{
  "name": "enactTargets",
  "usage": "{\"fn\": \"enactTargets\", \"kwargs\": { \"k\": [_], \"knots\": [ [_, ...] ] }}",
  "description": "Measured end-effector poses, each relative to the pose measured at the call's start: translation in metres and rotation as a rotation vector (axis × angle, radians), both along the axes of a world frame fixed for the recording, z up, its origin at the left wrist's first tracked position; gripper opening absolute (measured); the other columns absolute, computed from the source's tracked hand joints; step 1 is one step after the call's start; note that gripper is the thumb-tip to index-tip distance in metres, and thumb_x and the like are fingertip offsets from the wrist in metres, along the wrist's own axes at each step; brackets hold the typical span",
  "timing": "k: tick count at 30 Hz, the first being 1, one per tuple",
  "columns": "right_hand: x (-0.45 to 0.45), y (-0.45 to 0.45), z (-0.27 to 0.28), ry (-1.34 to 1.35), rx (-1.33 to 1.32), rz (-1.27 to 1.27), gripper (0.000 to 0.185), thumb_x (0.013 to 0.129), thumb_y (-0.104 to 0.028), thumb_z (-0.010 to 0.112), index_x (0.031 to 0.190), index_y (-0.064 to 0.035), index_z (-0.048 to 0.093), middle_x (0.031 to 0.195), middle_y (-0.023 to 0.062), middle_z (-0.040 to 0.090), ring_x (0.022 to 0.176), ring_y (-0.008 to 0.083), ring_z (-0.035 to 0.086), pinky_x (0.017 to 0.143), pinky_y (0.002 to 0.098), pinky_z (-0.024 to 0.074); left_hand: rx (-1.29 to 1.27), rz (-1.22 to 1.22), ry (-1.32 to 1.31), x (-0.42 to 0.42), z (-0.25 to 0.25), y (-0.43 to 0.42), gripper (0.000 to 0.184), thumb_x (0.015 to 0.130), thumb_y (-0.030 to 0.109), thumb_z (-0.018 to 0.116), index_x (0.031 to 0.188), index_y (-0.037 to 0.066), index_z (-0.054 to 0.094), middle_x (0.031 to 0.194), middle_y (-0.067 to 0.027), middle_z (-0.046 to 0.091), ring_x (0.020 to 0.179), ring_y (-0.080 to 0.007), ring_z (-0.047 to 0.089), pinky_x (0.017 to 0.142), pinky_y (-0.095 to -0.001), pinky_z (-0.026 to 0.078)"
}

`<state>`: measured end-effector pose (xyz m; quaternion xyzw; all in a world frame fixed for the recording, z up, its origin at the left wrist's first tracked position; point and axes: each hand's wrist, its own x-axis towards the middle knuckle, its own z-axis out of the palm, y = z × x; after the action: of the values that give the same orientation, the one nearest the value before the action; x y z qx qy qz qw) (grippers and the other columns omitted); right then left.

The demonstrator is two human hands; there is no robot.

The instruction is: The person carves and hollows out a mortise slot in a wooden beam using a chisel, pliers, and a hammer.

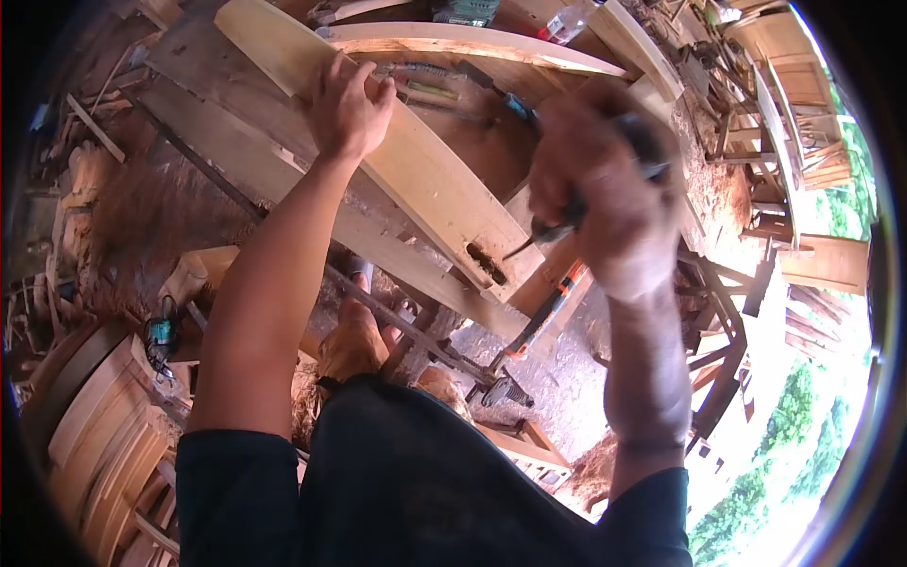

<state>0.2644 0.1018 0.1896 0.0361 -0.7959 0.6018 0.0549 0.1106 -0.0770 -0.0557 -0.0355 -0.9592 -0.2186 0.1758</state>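
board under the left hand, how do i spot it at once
Find the left hand near the top. Beneath it, a pale board slants down to the right. Unlike the plank alongside, it has a dark slot near its lower end.

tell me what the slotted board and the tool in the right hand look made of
The slotted board looks like bare, unvarnished wood: pale, without clear gloss, its cut slot ragged. The tool is blurred; its dark body may be plastic, its thin dark tip probably metal.
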Motion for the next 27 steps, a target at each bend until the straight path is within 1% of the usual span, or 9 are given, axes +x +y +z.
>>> {"fn": "enactTargets", "kwargs": {
  "k": [4,7,8,10,13,21,22,25,27],
  "knots": [
    [0.026,0.012,-0.046,-0.102,-0.055,-0.081,0.022,0.094,-0.016,0.060,0.079,-0.0013,0.054,0.057,0.0051,0.050,0.045,0.0118,0.048,0.043,0.0277,0.0398,-0.005,0.002,0.028,0.000,-0.001,0.001,0.042,0.092,0.049,0.064,0.125,0.024,0.068,0.153,-0.0085,0.046,0.145,-0.0361,0.036,0.110,-0.0741,0.026],
    [0.046,0.027,-0.050,-0.083,-0.133,-0.164,0.019,0.094,-0.012,0.056,0.082,0.0017,0.052,0.059,0.0076,0.052,0.047,0.0128,0.049,0.044,0.0278,0.0405,-0.025,0.012,0.026,0.000,-0.001,0.000,0.042,0.092,0.049,0.064,0.126,0.025,0.068,0.153,-0.0082,0.046,0.144,-0.0361,0.037,0.110,-0.0730,0.026],
    [0.051,0.040,-0.059,-0.049,-0.098,-0.114,0.020,0.093,-0.014,0.058,0.083,0.0017,0.051,0.061,0.0088,0.052,0.049,0.0128,0.049,0.046,0.0285,0.0410,-0.018,-0.002,0.029,0.000,-0.004,-0.001,0.042,0.092,0.050,0.064,0.126,0.025,0.068,0.153,-0.0081,0.046,0.144,-0.0360,0.037,0.110,-0.0727,0.026],
    [0.057,0.042,-0.062,0.019,-0.164,-0.095,0.014,0.083,-0.010,0.067,0.077,0.0003,0.058,0.065,0.0057,0.060,0.055,0.0101,0.055,0.050,0.0258,0.0423,-0.007,-0.015,0.035,-0.004,-0.002,-0.001,0.043,0.092,0.050,0.063,0.126,0.025,0.068,0.153,-0.0080,0.046,0.144,-0.0357,0.037,0.110,-0.0722,0.026],
    [0.064,0.041,-0.064,0.027,-0.315,-0.053,0.012,0.075,-0.008,0.073,0.075,-0.0005,0.064,0.068,0.0051,0.065,0.059,0.0100,0.059,0.053,0.0254,0.0441,-0.003,-0.005,0.026,-0.001,-0.001,0.001,0.043,0.091,0.050,0.063,0.126,0.026,0.068,0.152,-0.0081,0.046,0.143,-0.0354,0.038,0.111,-0.0714,0.026],
    [0.053,0.037,-0.073,-0.007,-0.248,0.156,0.016,0.073,-0.008,0.077,0.073,-0.0039,0.062,0.062,0.0040,0.061,0.052,0.0137,0.058,0.050,0.0268,0.0429,0.008,-0.008,0.047,0.001,-0.001,-0.001,0.042,0.091,0.049,0.064,0.126,0.025,0.068,0.152,-0.0086,0.047,0.142,-0.0371,0.038,0.110,-0.0714,0.027],
    [0.052,0.037,-0.077,0.076,-0.189,0.229,0.023,0.075,-0.012,0.074,0.075,-0.0018,0.053,0.059,0.0058,0.053,0.052,0.0167,0.057,0.047,0.0289,0.0437,0.024,-0.016,0.059,0.000,-0.005,-0.003,0.042,0.091,0.049,0.064,0.125,0.025,0.068,0.152,-0.0087,0.047,0.142,-0.0374,0.038,0.110,-0.0717,0.027],
    [0.073,0.036,-0.103,0.382,-0.111,0.396,0.027,0.080,-0.015,0.077,0.078,-0.0016,0.053,0.059,0.0056,0.054,0.051,0.0178,0.056,0.046,0.0298,0.0440,0.020,-0.039,0.086,-0.005,-0.005,-0.001,0.041,0.091,0.049,0.065,0.125,0.025,0.069,0.151,-0.0091,0.047,0.142,-0.0379,0.038,0.109,-0.0725,0.028],
    [0.100,0.038,-0.108,0.440,-0.129,0.379,0.031,0.087,-0.024,0.077,0.085,-0.0017,0.056,0.065,0.0083,0.060,0.056,0.0204,0.060,0.054,0.0349,0.0503,-0.050,-0.008,0.072,-0.001,-0.004,-0.001,0.041,0.091,0.049,0.065,0.125,0.025,0.069,0.151,-0.0097,0.047,0.142,-0.0380,0.038,0.108,-0.0728,0.029]
  ]
}}
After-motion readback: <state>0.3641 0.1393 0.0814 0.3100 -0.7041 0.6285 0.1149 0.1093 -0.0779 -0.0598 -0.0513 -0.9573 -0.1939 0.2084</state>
